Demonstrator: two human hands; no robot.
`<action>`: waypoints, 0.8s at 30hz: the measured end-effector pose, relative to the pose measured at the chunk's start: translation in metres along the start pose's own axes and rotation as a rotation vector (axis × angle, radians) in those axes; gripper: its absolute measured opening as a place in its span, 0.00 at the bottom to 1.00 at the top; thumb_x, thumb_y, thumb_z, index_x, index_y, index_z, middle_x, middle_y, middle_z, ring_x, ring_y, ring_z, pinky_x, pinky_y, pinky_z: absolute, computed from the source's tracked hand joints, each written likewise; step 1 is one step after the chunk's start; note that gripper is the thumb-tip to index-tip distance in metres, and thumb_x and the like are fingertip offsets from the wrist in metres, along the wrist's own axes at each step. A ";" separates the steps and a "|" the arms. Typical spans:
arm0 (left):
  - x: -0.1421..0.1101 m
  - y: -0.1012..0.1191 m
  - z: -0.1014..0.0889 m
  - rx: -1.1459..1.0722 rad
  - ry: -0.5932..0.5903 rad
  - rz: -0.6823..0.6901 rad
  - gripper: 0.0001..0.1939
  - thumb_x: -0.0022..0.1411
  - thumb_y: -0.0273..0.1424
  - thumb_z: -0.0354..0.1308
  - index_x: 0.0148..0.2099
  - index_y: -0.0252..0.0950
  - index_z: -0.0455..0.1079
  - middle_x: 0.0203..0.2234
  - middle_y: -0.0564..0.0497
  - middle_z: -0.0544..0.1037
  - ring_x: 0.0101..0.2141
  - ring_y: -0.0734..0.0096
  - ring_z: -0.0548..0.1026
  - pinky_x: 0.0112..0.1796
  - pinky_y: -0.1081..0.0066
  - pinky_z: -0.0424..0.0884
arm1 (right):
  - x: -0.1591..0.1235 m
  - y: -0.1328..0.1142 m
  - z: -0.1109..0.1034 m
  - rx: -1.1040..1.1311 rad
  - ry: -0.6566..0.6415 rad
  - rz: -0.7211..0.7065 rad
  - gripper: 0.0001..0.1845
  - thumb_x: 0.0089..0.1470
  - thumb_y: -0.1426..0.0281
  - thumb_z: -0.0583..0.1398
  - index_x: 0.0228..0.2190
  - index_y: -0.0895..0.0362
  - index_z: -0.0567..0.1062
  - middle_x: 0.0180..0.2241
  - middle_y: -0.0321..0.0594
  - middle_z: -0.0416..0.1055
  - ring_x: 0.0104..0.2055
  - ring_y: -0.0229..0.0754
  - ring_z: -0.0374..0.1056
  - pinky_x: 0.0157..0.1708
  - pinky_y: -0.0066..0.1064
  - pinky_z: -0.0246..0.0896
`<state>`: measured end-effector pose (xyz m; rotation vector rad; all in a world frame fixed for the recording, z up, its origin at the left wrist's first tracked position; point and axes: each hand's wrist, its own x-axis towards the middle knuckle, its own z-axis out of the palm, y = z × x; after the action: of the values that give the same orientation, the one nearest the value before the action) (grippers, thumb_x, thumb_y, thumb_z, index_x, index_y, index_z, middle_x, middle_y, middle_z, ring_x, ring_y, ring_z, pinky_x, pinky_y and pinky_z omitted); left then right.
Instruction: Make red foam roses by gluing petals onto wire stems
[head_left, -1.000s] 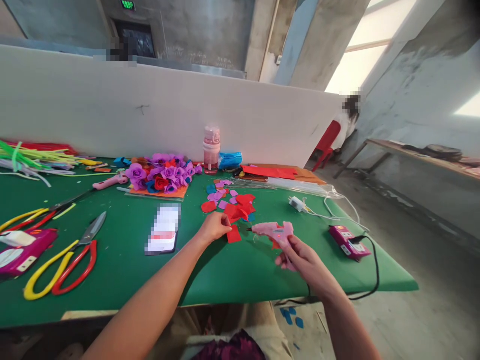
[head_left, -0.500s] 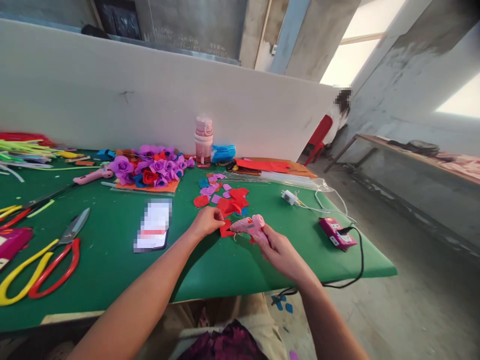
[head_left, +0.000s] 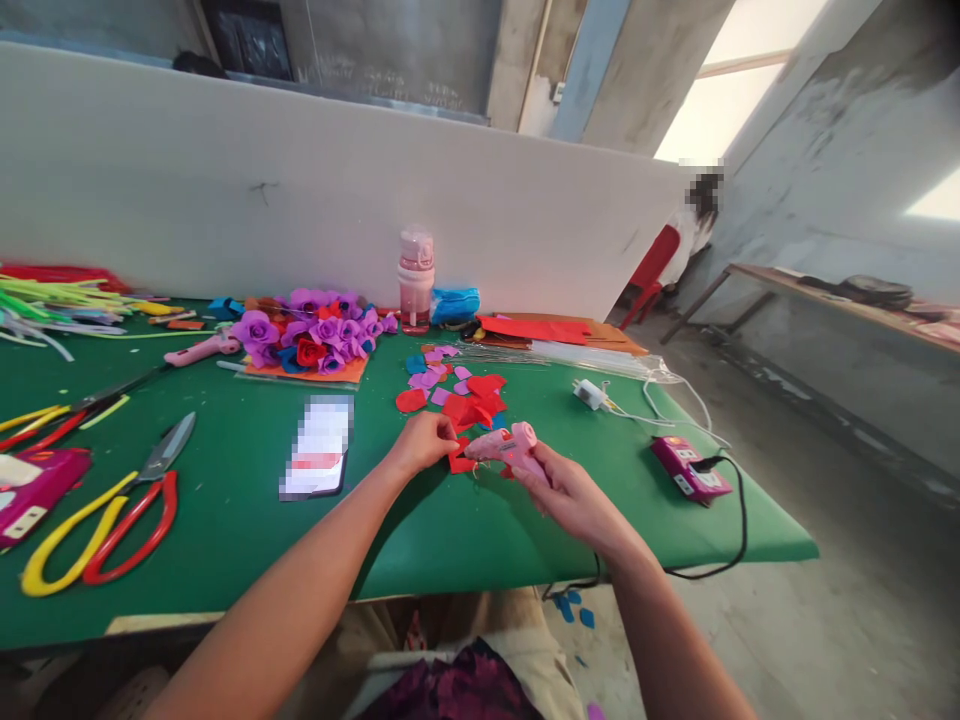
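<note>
scissors (head_left: 154, 470) lying on green table (head_left: 247, 510) | phone (head_left: 315, 450) right of scissors | left hand (head_left: 424, 442): pinching edge of red square (head_left: 459, 466), near table's middle | pink glue gun (head_left: 506, 443): nozzle at red square, contact unclear | right hand (head_left: 566, 495): wrapped around gun's handle | purple power strip (head_left: 688, 472) with black cable plugged in

2 hands (head_left: 429, 442), 1 glue gun (head_left: 510, 445) held, 1 red square (head_left: 459, 464) pinched. Also 2 prs. scissors (head_left: 156, 470), 2 socket boxes (head_left: 690, 470), 1 phone (head_left: 319, 440), 1 bottle (head_left: 416, 285), 1 wht. plug (head_left: 591, 394), 1 red chair (head_left: 654, 265). Purple flowers (head_left: 328, 332) & loose petals (head_left: 465, 408): several ea., too bunched for exact no.
</note>
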<state>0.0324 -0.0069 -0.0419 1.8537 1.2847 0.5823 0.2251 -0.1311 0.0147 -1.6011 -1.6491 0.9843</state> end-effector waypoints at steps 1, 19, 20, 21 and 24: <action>0.000 0.000 0.000 -0.003 -0.003 0.001 0.02 0.42 0.26 0.59 0.21 0.34 0.68 0.18 0.54 0.73 0.24 0.71 0.70 0.26 0.73 0.59 | 0.001 -0.001 -0.001 -0.028 0.006 -0.003 0.16 0.55 0.56 0.55 0.35 0.56 0.70 0.24 0.35 0.68 0.22 0.36 0.57 0.21 0.26 0.51; -0.004 0.007 -0.003 0.032 0.014 0.015 0.03 0.44 0.26 0.58 0.22 0.34 0.68 0.17 0.56 0.71 0.24 0.73 0.68 0.25 0.74 0.58 | 0.001 -0.004 0.001 -0.370 -0.001 -0.080 0.15 0.61 0.61 0.48 0.40 0.56 0.68 0.33 0.43 0.74 0.31 0.43 0.67 0.32 0.29 0.56; -0.004 0.006 -0.003 0.032 0.013 0.018 0.03 0.44 0.26 0.58 0.22 0.34 0.68 0.17 0.56 0.71 0.24 0.73 0.68 0.25 0.74 0.58 | 0.001 -0.004 0.001 -0.376 0.001 -0.079 0.15 0.62 0.61 0.48 0.41 0.56 0.68 0.33 0.43 0.74 0.32 0.43 0.68 0.32 0.29 0.56; -0.004 0.006 -0.003 0.031 0.012 0.020 0.03 0.44 0.26 0.58 0.22 0.34 0.68 0.17 0.56 0.71 0.24 0.73 0.68 0.25 0.74 0.58 | 0.001 -0.005 0.001 -0.383 0.000 -0.074 0.15 0.62 0.61 0.48 0.41 0.56 0.68 0.33 0.44 0.74 0.32 0.44 0.68 0.32 0.29 0.56; -0.003 0.005 -0.002 0.028 0.012 0.021 0.03 0.44 0.27 0.58 0.22 0.34 0.68 0.17 0.55 0.71 0.24 0.73 0.68 0.25 0.74 0.58 | 0.000 -0.007 0.001 -0.392 -0.013 -0.061 0.16 0.62 0.61 0.48 0.41 0.57 0.68 0.34 0.44 0.74 0.33 0.45 0.69 0.32 0.30 0.56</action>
<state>0.0325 -0.0099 -0.0368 1.8912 1.2891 0.5901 0.2205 -0.1310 0.0206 -1.7793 -1.9777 0.6686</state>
